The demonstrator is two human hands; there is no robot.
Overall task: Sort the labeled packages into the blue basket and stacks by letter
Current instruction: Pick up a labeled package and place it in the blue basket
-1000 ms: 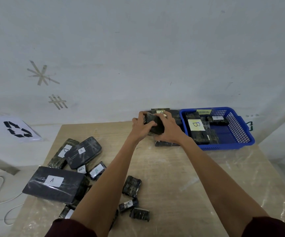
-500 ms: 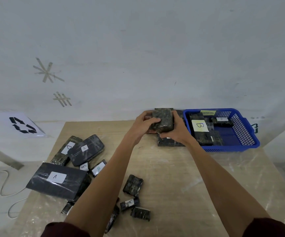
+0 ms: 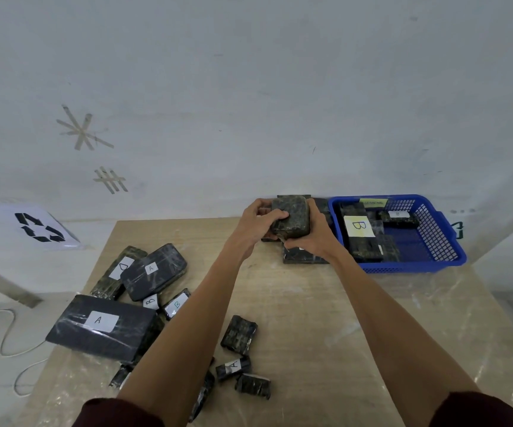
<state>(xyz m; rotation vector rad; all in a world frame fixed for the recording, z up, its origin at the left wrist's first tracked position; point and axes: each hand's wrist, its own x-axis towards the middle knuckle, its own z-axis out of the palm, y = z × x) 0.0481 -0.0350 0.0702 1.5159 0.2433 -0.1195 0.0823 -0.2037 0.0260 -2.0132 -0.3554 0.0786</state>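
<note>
Package [image 3: 292,214] clasped by both hands, left hand [image 3: 255,226] on its left edge, right hand [image 3: 313,243] cupped round its right side, held over the stack [image 3: 302,258] at the far bench [image 3: 310,318] edge beside the blue basket [image 3: 452,257], long axis roughly toward the wall [image 3: 249,87].

Table [image 3: 310,318]: pale wood top under clear film.
- 1 o'clock, at the far edge: blue basket [image 3: 452,264].
- 12 o'clock, just beside the basket: stack of dark wrapped packages [image 3: 302,257].
- 9 o'clock, clustered: large package A [image 3: 101,331], medium package A [image 3: 153,271], package D [image 3: 116,272], two small packages B [image 3: 176,304].
- 6 to 7 o'clock, near together: unlabelled small package [image 3: 239,334], small package A [image 3: 233,366], third small package [image 3: 253,386], its lettering unreadable.
</note>
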